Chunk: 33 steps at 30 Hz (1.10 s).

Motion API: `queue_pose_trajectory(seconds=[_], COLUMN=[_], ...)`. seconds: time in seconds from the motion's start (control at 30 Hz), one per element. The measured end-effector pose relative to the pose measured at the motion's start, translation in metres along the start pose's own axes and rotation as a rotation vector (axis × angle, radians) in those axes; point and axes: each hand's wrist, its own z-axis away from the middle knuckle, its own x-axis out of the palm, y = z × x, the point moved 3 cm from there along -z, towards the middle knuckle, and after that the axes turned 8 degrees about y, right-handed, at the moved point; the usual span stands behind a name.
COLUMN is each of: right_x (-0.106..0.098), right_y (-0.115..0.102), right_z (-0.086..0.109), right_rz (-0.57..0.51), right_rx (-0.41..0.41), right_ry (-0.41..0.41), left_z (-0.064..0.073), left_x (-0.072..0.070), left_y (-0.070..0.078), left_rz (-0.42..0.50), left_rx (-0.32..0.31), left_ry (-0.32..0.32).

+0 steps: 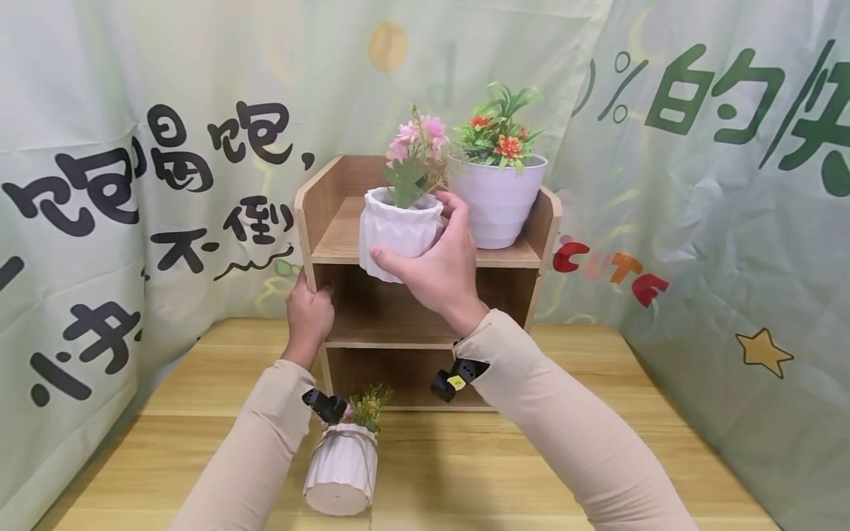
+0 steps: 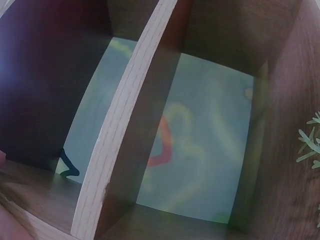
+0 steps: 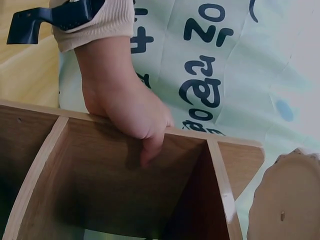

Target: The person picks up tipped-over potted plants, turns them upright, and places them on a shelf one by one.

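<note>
My right hand (image 1: 443, 269) grips a white ribbed flower pot (image 1: 398, 228) with pink flowers, thumb in front and fingers round its right side. This pot is held up before the top board of a wooden shelf unit (image 1: 425, 341); its round base (image 3: 285, 200) shows at the right of the right wrist view. My left hand (image 1: 309, 313) holds the unit's left side panel, with the thumb hooked inside the middle compartment, as the right wrist view shows. On the top board, at the right, stands a larger white pot (image 1: 498, 199) with orange-red flowers and green leaves.
Another white pot (image 1: 341, 468), tied with cord and holding small yellow-green plants, is on the wooden table (image 1: 564, 457) in front of the unit's left side, near my left forearm. A printed curtain (image 1: 697, 221) hangs behind and at both sides.
</note>
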Motion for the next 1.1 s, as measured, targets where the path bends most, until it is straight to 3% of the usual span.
queue_pose_trajectory(seconds=[0.8, 1.1], right_x=[0.008, 0.009], right_y=[0.018, 0.022], right_z=[-0.013, -0.015], right_rz=[0.161, 0.168], right_rx=[0.014, 0.021], right_ry=[0.044, 0.053], left_z=[-0.001, -0.001], left_x=[0.0, 0.0], left_y=[-0.003, -0.003], left_rz=[-0.002, -0.004], left_rx=[0.019, 0.014], left_ry=[0.016, 0.014])
